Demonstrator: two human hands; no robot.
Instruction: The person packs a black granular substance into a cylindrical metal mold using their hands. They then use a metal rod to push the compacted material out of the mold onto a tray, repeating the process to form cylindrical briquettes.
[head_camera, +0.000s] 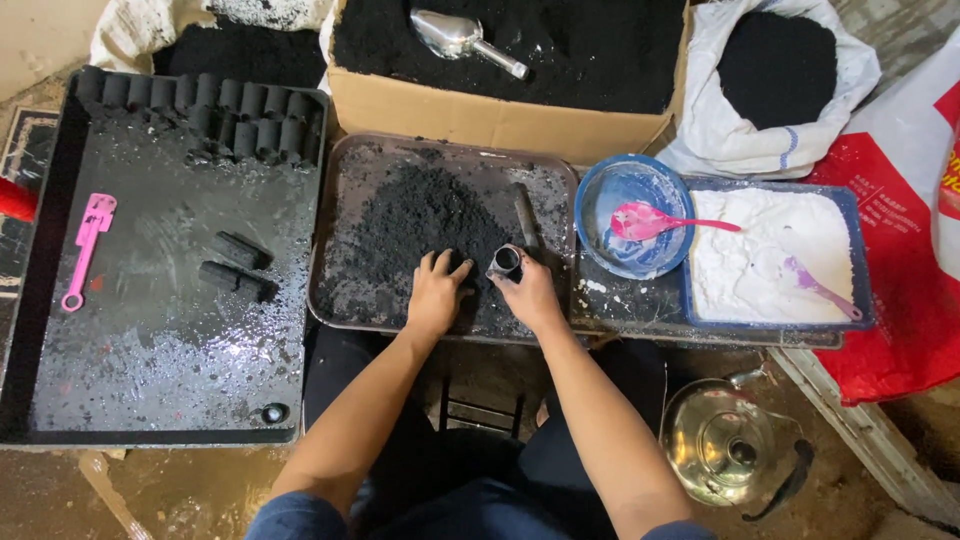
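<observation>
Item: L hand (437, 293) flat, open, pressing black powder heap (420, 215) toward small tube mold (507, 262) gripped by R hand (530, 293), on metal tray (345, 290), prob. for packing.

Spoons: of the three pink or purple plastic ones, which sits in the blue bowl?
The pink spoon lies in the blue bowl; the others lie elsewhere.

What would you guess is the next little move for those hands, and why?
Probably the left hand pushes black powder into the small tube. The right hand holds that tube open-end up at the pile's edge, and the left hand's fingers rest in the powder beside it. The tube's mouth looks dark; how full it is, I cannot tell.
</observation>
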